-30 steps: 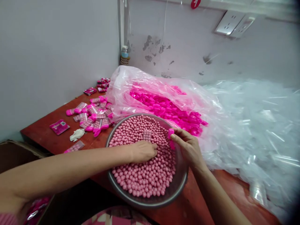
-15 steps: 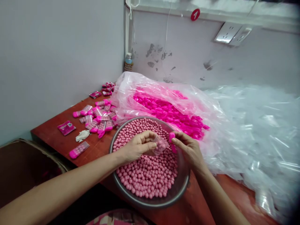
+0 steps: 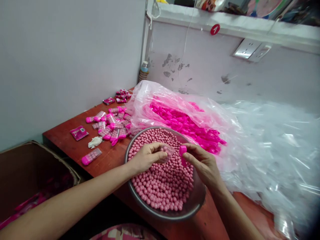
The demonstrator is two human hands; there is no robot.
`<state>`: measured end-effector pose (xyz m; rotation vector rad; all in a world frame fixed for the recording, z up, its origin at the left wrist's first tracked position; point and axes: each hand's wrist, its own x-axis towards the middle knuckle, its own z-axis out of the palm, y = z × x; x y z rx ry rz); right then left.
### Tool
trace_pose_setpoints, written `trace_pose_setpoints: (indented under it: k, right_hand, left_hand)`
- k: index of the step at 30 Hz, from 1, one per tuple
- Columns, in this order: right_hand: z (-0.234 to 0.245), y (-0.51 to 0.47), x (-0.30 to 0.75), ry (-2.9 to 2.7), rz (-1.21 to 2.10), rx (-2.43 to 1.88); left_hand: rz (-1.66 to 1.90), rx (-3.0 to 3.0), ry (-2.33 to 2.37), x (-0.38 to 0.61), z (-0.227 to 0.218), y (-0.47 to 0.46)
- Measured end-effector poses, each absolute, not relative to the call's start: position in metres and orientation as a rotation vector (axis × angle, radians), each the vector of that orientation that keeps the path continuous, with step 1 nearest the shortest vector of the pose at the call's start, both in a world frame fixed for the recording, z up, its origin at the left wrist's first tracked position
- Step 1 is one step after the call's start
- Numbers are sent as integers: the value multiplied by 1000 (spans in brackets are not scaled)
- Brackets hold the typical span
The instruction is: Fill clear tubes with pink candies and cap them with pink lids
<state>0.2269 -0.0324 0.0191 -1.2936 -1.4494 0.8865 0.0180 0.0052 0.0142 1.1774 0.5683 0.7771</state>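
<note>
Pinching pink cap (image 3: 183, 150), right hand (image 3: 205, 163) faces left hand (image 3: 148, 156).

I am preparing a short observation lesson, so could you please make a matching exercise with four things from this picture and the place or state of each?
Column one:
1. Left hand
2. Loose pink balls
3. Cardboard box
4. Right hand

Column two:
A. in the metal bowl
B. holding a bright pink piece
C. holding a clear container
D. at the picture's left edge

Pairs: 1-C, 2-A, 3-D, 4-B
</note>
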Motion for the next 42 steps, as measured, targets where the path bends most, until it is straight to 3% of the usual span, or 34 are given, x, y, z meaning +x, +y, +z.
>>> trace_pose_setpoints:
  k: [3, 6, 8, 18, 25, 32, 42]
  right_hand:
    - [21, -32, 224, -1488, 921, -1329]
    - [15, -27, 229, -1425, 891, -1355]
    - [8, -24, 234, -1369, 863, -1376]
    - [-8, -20, 250, -1208, 919, -1342]
    - [-1, -20, 244, -1268, 929, -1325]
    - [22, -39, 232, -1500, 835, -1287]
    - [43, -44, 221, -1903, 422, -1329]
  left_hand:
    - [717, 1711, 681, 14, 17, 13]
    - [406, 2368, 740, 24, 15, 18]
    - [260, 2495, 732, 40, 8, 18]
    - [341, 2064, 580, 64, 3, 17]
    - [670, 1413, 535, 35, 13, 10]
    - [738, 1536, 589, 31, 10, 5]
    - [753, 1680, 670, 25, 12, 5]
